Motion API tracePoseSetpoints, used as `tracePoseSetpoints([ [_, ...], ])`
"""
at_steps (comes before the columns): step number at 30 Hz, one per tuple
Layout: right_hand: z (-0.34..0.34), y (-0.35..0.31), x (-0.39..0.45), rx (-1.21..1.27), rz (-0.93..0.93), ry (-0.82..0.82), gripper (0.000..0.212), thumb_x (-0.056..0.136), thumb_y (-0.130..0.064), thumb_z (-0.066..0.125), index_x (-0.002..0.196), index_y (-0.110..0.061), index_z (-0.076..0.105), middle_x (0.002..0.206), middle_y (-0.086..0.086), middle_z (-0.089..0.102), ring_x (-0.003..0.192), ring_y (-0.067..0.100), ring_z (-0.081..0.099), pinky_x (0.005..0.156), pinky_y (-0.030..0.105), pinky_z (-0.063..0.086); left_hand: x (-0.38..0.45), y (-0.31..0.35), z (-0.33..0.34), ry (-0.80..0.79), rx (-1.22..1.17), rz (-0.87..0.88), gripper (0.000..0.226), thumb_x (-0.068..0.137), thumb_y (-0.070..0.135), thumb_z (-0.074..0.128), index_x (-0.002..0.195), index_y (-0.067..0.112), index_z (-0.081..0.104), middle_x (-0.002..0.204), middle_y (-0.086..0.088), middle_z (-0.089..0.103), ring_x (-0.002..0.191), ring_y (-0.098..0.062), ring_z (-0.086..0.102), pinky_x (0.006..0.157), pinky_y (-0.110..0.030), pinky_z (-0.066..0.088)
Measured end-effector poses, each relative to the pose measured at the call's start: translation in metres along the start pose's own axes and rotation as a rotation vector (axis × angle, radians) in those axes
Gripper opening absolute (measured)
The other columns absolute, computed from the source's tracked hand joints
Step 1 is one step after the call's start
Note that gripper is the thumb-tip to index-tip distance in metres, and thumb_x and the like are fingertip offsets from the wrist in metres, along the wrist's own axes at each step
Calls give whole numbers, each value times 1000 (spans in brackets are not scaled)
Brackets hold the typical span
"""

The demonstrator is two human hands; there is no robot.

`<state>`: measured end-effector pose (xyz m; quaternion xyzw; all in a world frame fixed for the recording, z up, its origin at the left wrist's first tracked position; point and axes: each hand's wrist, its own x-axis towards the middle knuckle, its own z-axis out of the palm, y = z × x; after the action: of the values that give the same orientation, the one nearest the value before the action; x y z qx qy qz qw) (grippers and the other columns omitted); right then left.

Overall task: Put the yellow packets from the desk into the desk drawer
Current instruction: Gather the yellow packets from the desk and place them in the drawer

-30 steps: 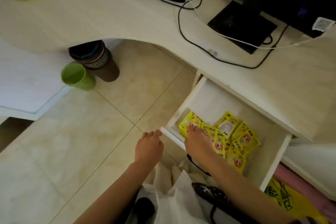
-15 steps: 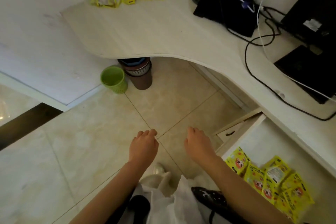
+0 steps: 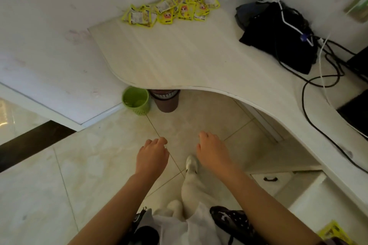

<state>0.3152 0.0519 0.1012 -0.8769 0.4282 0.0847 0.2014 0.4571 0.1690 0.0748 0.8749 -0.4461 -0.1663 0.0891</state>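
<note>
Two bare hands hung over a pale tiled floor (image 3: 79, 175), neither holding anything, in a view looking down from the person's head. Largest in the scene was a curved, light wood desk (image 3: 189, 55) sweeping from the far wall round to the right edge. On its right lay a black bag (image 3: 278, 40) tangled with black and white cables (image 3: 310, 93). Under the desk, at lower right, the desk drawer (image 3: 306, 201) stood pulled out, its pale front with a dark handle facing the person, and one yellow packet showed at the bottom right corner (image 3: 334, 232), though whether it lay inside the drawer could not be told. A heap of yellow packets (image 3: 173, 9) rested at the far back corner of the desk against the wall, well apart from both hands. Beneath the desk's edge sat a green perforated bin (image 3: 136, 100) just beside a brown one (image 3: 166, 101). The left hand (image 3: 152, 157) had its fingers loosely curled and empty; the right hand (image 3: 213, 153) was likewise relaxed and empty, palm down. The step in hand seemed to be the trip to the heap for more packets. The next move would likely call for a long forward reach across the desktop and a gathering grip on several thin, slippery packets at once.
</note>
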Motion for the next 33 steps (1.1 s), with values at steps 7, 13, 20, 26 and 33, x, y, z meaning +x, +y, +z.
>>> tracePoseSetpoints([
  [7, -38, -11, 99, 20, -87, -4, 30, 97, -20, 39, 124, -11, 48, 119, 10, 57, 102, 25, 56, 85, 36, 48, 94, 3, -29, 67, 14, -67, 28, 94, 25, 47, 121, 23, 56, 114, 5, 65, 108, -17, 54, 86, -31, 48],
  [13, -71, -15, 177, -36, -157, -14, 26, 95, -16, 37, 117, -9, 50, 116, 12, 59, 103, 29, 56, 81, 38, 46, 166, 9, -51, 102, -2, -112, 28, 93, 24, 48, 118, 21, 59, 113, 4, 66, 106, -19, 54, 83, -32, 48],
  [20, -104, -16, 255, -66, -174, -22, 31, 98, -17, 36, 125, -11, 48, 121, 9, 57, 106, 28, 55, 85, 39, 48, 235, 2, -74, 113, -16, -123, 27, 94, 25, 48, 119, 21, 58, 111, 4, 67, 106, -19, 55, 85, -33, 50],
  [26, -121, -25, 314, -59, -170, -13, 29, 98, -22, 36, 122, -11, 49, 117, 8, 59, 102, 25, 56, 84, 38, 50, 301, -20, -96, 118, 8, -121, 27, 94, 24, 48, 119, 20, 58, 111, 3, 68, 105, -20, 55, 83, -33, 49],
  [33, -139, -51, 392, -72, -128, -7, 29, 99, -23, 36, 122, -11, 49, 116, 8, 58, 101, 25, 55, 82, 38, 50, 395, -54, -126, 70, 24, -69, 29, 94, 24, 46, 122, 20, 56, 114, 3, 65, 110, -19, 53, 85, -34, 49],
])
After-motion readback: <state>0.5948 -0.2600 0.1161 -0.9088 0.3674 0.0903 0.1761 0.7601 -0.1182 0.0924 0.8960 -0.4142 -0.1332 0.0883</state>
